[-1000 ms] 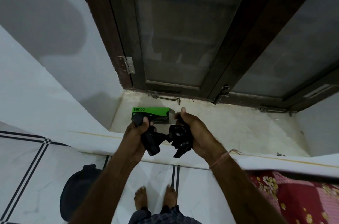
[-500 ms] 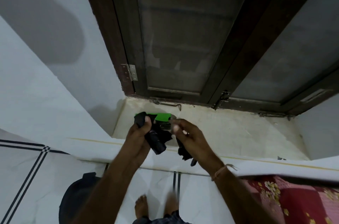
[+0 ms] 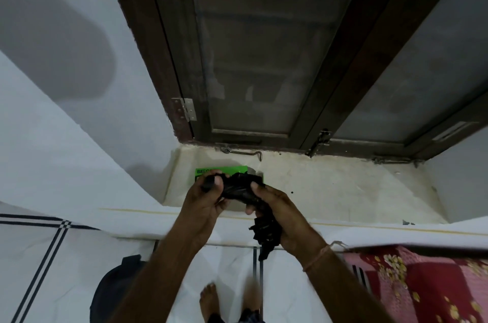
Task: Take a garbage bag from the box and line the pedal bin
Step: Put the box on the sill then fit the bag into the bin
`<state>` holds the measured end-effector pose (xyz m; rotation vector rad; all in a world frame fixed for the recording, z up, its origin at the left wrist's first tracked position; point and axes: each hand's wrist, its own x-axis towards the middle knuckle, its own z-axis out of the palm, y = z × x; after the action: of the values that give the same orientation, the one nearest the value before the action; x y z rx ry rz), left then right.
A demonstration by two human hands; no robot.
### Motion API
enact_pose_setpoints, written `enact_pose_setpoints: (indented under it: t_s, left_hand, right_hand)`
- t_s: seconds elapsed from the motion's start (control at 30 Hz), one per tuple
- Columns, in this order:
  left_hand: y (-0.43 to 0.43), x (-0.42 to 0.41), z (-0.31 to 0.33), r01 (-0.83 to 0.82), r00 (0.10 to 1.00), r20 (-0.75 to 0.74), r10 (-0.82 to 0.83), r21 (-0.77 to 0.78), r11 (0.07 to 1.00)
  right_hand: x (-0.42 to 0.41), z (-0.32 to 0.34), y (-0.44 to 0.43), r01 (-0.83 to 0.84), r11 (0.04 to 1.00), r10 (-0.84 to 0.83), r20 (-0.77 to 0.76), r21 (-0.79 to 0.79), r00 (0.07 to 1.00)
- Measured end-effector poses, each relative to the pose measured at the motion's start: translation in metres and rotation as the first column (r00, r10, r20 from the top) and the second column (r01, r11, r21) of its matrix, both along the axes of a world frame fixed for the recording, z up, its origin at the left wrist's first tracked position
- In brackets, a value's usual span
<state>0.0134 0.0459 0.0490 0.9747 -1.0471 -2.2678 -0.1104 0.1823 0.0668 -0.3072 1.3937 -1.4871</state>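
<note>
Your fingers (image 3: 215,181) are curled tight on the bag (image 3: 237,190): the left hand (image 3: 203,206) pinches one bunched black end between thumb and fingers, the right hand (image 3: 284,214) grips the other part, and a crumpled tail hangs out below that palm. You hold it just in front of the green box (image 3: 224,170), which lies on the sill (image 3: 330,190). So the first step looks done or nearly so; I cannot tell whether the bag is torn free of a roll. Most of the task is left: shake it open, find the mouth, and fit it in the bin. The dark round shape (image 3: 113,288) low on your left may be that bin.
</note>
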Motion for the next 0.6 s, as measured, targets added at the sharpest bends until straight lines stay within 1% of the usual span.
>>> enact_pose_setpoints:
  t_s: [0.03,0.07,0.13,0.17,0.23,0.27,0.3,0.33,0.37,0.4,0.43,0.47,0.5,0.53,0.57,0.6]
  left_hand:
    - [0.002,-0.001,0.000,-0.020,0.998,0.053,0.023,-0.055,0.998]
    - [0.003,-0.002,0.001,-0.027,0.996,0.086,0.035,-0.094,0.995]
    - [0.004,-0.005,0.000,-0.002,0.994,0.112,0.013,-0.101,0.995]
    - [0.004,-0.007,0.001,0.020,0.994,0.106,-0.011,-0.079,0.997]
    - [0.002,-0.009,0.000,0.074,0.994,0.088,-0.070,-0.048,0.996]
    - [0.000,-0.009,-0.001,0.098,0.992,0.093,-0.091,-0.074,0.992]
    - [-0.002,-0.009,-0.002,0.126,0.987,0.123,-0.107,-0.151,0.981]
    - [-0.005,-0.008,-0.006,0.161,0.974,0.205,-0.098,-0.317,0.935]
    - [-0.009,-0.006,-0.011,0.218,0.946,0.323,-0.035,-0.550,0.806]
    - [-0.015,-0.003,-0.017,0.322,0.894,0.441,0.078,-0.754,0.572]
    - [-0.021,-0.001,-0.024,0.444,0.831,0.518,0.204,-0.838,0.317]
    - [-0.026,0.000,-0.029,0.548,0.768,0.565,0.300,-0.823,0.147]
    - [-0.032,0.000,-0.036,0.621,0.715,0.607,0.346,-0.779,0.083]
    - [-0.037,0.000,-0.040,0.680,0.665,0.661,0.348,-0.729,0.086]
    - [-0.041,0.000,-0.045,0.718,0.628,0.706,0.328,-0.688,0.107]
    - [-0.044,0.000,-0.050,0.727,0.619,0.729,0.293,-0.673,0.139]
  right_hand:
    - [0.002,0.000,0.002,-0.011,1.000,0.009,-0.066,-0.029,0.998]
    - [0.004,-0.002,0.004,-0.026,0.998,0.017,-0.165,-0.049,0.986]
    - [0.004,-0.010,0.006,-0.033,0.997,0.007,-0.317,-0.076,0.949]
    - [0.002,-0.014,0.006,-0.008,0.996,-0.023,-0.338,-0.089,0.941]
    - [-0.002,-0.019,0.008,0.060,0.994,-0.086,-0.310,-0.094,0.947]
    - [-0.004,-0.019,0.008,0.089,0.992,-0.112,-0.291,-0.089,0.950]
    - [-0.006,-0.019,0.010,0.116,0.989,-0.136,-0.271,-0.088,0.953]
    - [-0.008,-0.019,0.013,0.133,0.988,-0.151,-0.263,-0.082,0.953]
    - [-0.010,-0.020,0.014,0.157,0.985,-0.171,-0.255,-0.074,0.952]
    - [-0.013,-0.022,0.017,0.187,0.980,-0.196,-0.253,-0.061,0.947]
    - [-0.018,-0.026,0.019,0.225,0.973,-0.229,-0.252,-0.044,0.940]
    - [-0.023,-0.030,0.022,0.261,0.965,-0.260,-0.247,-0.027,0.934]
    - [-0.028,-0.033,0.025,0.291,0.957,-0.286,-0.235,-0.012,0.929]
    - [-0.033,-0.036,0.028,0.318,0.948,-0.310,-0.215,0.003,0.926]
    - [-0.036,-0.038,0.029,0.336,0.942,-0.327,-0.192,0.017,0.925]
    - [-0.039,-0.039,0.029,0.344,0.939,-0.334,-0.173,0.030,0.927]
